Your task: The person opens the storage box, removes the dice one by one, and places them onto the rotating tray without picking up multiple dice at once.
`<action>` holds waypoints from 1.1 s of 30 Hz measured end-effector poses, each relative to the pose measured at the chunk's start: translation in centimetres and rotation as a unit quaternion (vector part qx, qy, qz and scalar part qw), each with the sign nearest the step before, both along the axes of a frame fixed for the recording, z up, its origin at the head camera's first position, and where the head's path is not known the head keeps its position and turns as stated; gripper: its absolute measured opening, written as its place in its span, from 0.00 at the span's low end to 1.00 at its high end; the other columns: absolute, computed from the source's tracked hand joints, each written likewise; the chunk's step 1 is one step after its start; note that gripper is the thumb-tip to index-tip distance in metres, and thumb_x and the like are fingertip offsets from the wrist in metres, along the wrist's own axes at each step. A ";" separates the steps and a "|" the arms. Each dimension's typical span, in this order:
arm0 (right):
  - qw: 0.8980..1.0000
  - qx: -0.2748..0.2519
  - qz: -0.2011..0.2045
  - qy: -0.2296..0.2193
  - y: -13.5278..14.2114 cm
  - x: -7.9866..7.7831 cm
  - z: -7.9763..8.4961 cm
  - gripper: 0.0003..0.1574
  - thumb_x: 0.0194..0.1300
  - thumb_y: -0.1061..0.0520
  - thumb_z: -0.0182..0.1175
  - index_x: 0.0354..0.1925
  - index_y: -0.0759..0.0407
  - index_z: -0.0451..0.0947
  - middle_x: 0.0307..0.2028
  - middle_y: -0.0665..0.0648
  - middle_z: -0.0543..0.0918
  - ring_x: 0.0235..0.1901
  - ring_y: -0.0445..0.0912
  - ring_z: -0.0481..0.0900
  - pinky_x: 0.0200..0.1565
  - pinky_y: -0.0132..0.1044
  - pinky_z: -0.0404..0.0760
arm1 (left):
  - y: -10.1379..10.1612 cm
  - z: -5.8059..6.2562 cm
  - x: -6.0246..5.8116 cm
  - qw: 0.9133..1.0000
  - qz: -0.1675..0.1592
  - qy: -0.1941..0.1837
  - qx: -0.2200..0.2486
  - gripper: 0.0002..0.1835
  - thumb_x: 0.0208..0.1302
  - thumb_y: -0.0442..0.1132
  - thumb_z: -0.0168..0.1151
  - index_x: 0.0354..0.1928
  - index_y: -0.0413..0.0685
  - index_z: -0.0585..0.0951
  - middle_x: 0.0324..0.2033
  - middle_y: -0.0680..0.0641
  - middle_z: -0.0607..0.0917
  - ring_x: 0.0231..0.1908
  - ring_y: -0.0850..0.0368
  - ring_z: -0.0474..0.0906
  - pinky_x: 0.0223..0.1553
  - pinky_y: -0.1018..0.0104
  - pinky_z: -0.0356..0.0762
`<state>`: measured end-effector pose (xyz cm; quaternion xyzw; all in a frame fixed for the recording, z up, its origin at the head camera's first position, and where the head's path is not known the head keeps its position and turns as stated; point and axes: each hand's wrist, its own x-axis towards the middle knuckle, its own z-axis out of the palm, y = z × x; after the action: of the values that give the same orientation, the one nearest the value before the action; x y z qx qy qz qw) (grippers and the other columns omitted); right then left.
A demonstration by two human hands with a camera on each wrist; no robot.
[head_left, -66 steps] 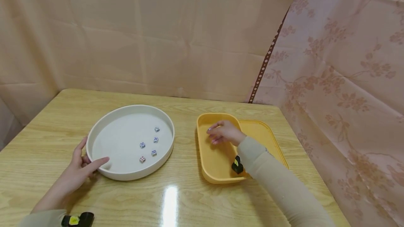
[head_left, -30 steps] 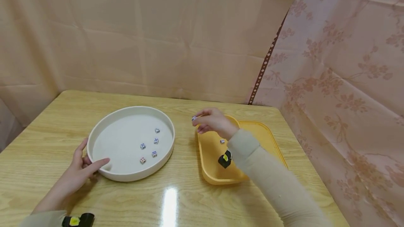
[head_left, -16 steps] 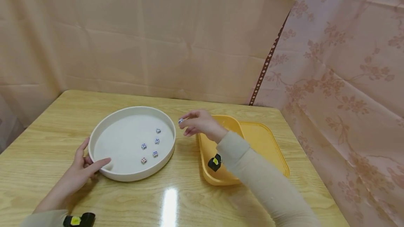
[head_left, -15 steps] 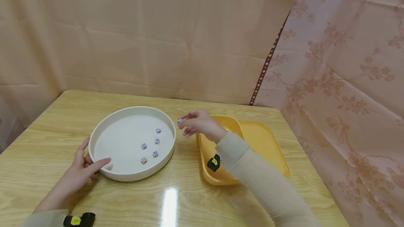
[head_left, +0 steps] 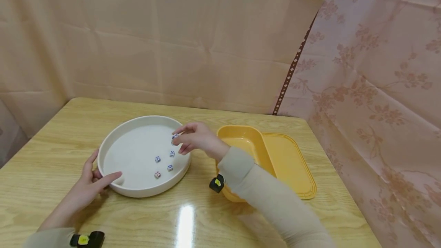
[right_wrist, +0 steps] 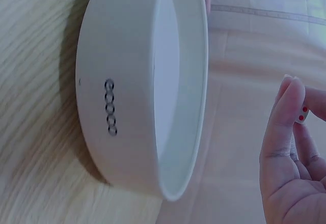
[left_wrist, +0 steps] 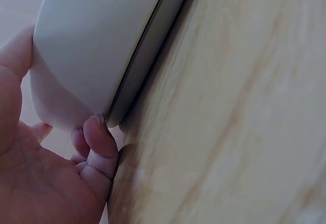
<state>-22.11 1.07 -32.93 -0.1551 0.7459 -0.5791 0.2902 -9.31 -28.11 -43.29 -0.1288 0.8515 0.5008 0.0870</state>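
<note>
A white round tray stands at the left of the table with several dice inside, among them one with red dots. My left hand grips its near left side, thumb over the rim and fingers against the outer wall; the left wrist view shows fingertips at its lower edge. Over the tray's right part, my right hand pinches a die between thumb and fingers. Red dots show on that die in the right wrist view. It hangs above the rim level, partly covering a die behind it.
A yellow rectangular box sits right of the tray, partly hidden by my right sleeve. Beside it lies a flat yellow lid. Curtains hang behind the wooden table and at the right.
My right hand has come out of the yellow box with a die and travelled left until above the tray. The left hand keeps its grip on the tray.
</note>
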 end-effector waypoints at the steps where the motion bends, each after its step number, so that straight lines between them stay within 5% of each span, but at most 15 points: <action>1: 1.000 -0.002 -0.001 -0.001 -0.2 0.1 0.0 0.21 0.63 0.63 0.65 0.54 0.68 0.78 0.44 0.71 0.85 0.22 0.43 0.82 0.32 0.34 0.84 | 0.0 0.0 0.0 1.000 -0.001 0.000 0.000 0.59 0.70 0.57 0.57 0.74 0.54 0.18 0.39 0.46 0.71 0.31 0.60 0.71 0.31 0.68 0.70; 6: 1.000 -0.017 -0.009 -0.008 -1.5 0.5 -0.3 0.18 0.64 0.65 0.65 0.52 0.67 0.80 0.35 0.60 0.86 0.21 0.44 0.82 0.30 0.34 0.84 | -0.1 0.0 0.0 1.000 -0.003 0.001 0.001 0.59 0.70 0.57 0.57 0.74 0.55 0.17 0.40 0.45 0.71 0.32 0.60 0.71 0.32 0.68 0.69; 19: 0.997 -0.070 -0.021 -0.038 -4.9 2.0 -2.0 0.17 0.65 0.67 0.63 0.51 0.72 0.79 0.33 0.62 0.86 0.18 0.42 0.80 0.26 0.31 0.82 | -0.1 -0.3 -0.1 1.000 -0.003 0.016 -0.004 0.57 0.72 0.53 0.57 0.75 0.49 0.19 0.37 0.47 0.72 0.30 0.62 0.71 0.32 0.69 0.70; 33: 0.996 -0.071 -0.035 -0.044 -7.1 2.9 -5.3 0.12 0.61 0.66 0.66 0.45 0.67 0.83 0.32 0.62 0.88 0.16 0.41 0.79 0.26 0.35 0.84 | 0.2 -0.4 0.0 1.000 0.006 0.024 0.005 0.58 0.72 0.52 0.58 0.75 0.49 0.20 0.35 0.49 0.71 0.27 0.63 0.70 0.29 0.69 0.70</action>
<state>-19.24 -5.98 -38.19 -0.1231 0.6946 -0.6464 0.2908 -9.32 -27.95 -43.69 -0.1211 0.8503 0.5082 0.0638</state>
